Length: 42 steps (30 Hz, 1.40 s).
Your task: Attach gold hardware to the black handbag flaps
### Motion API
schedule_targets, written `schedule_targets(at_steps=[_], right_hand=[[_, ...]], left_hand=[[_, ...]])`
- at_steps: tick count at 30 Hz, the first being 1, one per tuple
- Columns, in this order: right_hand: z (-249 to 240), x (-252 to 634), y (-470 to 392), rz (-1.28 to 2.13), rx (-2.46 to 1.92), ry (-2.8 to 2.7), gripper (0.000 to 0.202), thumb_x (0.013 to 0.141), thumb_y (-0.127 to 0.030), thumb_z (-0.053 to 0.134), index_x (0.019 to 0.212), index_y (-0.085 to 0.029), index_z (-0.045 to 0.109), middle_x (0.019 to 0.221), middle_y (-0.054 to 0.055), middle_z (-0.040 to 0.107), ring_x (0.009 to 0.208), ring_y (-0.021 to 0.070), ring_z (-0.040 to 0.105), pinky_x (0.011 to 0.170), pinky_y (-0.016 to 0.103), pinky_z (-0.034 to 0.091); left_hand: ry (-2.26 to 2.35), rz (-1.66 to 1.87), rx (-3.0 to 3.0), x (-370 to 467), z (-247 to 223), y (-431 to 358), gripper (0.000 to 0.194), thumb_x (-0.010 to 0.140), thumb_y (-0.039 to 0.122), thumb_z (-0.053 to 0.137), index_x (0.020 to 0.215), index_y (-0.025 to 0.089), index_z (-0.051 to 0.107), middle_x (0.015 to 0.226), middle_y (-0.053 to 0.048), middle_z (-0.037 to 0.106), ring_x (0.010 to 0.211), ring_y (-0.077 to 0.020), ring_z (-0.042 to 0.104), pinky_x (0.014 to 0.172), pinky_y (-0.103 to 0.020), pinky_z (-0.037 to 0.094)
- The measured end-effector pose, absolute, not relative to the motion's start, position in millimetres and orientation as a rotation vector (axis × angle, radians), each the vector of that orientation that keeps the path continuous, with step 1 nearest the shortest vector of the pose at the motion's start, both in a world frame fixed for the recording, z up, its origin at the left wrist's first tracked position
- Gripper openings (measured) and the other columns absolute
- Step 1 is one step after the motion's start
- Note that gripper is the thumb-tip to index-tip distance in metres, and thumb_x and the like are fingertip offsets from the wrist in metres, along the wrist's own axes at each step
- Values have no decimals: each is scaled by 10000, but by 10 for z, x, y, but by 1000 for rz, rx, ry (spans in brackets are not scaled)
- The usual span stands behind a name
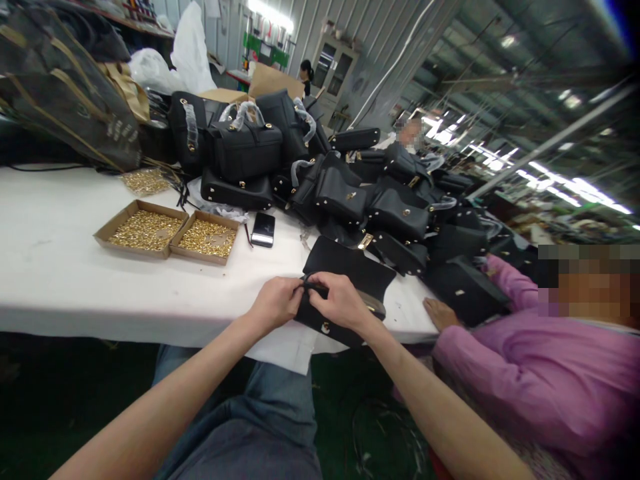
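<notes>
Left grip (278,301) and right grip (340,301) pinch the black bag's (353,263) left end.

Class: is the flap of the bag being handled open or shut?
Open: the flap lies spread back behind the bag, leaving the front clasp uncovered.

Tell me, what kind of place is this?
Probably a bag factory: one black bag is being handled, many more bags are heaped up, and boxes of small gold-coloured bits sit nearby.

The nearest bag (345,265) looks matt, leathery (its clasp (325,327), glossy metal).
</notes>
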State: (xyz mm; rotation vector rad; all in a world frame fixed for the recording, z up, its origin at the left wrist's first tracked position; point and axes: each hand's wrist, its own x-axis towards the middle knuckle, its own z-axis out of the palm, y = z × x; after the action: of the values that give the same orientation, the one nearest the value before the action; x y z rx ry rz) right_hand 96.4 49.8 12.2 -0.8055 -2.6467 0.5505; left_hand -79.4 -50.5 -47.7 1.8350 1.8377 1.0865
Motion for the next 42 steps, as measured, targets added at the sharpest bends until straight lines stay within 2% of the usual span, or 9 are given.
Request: schedule_targets(at_steps=[6,18,23,30,42], right_hand=[[135,970,496,555,-804,-2660,180,922,-195,727,1078,-250,799,1010,40,831,903,253,770,806,349,573],[94,920,481,512,-861,-2633,142,946,-228,722,1060,-254,802,1001,44,831,872,257,764,785,352,562],[76,925,483,490,-879,-2648,148,932,-222,722,1056,-256,795,974,29,826,794,234,743,818,356,568],[95,928,482,498,-877,-2645,155,922,-219,721,1051,-250,800,970,25,823,800,224,744,786,337,553],[118,936,487,561,-843,-2651,152,932,-209,722,1054,-248,805,952,19,818,806,219,750,767,329,549]], left_hand=[[1940,1094,1799,-729,-489,-519,264,1063,262,536,935,213,761,979,-131,825,898,-278,759,757,-368,454],[1932,1126,1790,-748,-505,-484,222,1035,245,557,919,211,743,959,-120,813,890,-273,748,748,-367,438],[1816,1112,1865,-841,-513,-473,250,1061,265,547,915,226,746,938,-88,814,862,-240,742,731,-343,444],[1777,1066,1924,-882,-526,-453,280,1086,290,526,963,211,765,984,-112,828,917,-268,771,786,-354,489],[1919,1105,1794,-798,-508,-495,216,1034,294,591,930,241,773,957,-83,839,890,-268,777,706,-354,435]])
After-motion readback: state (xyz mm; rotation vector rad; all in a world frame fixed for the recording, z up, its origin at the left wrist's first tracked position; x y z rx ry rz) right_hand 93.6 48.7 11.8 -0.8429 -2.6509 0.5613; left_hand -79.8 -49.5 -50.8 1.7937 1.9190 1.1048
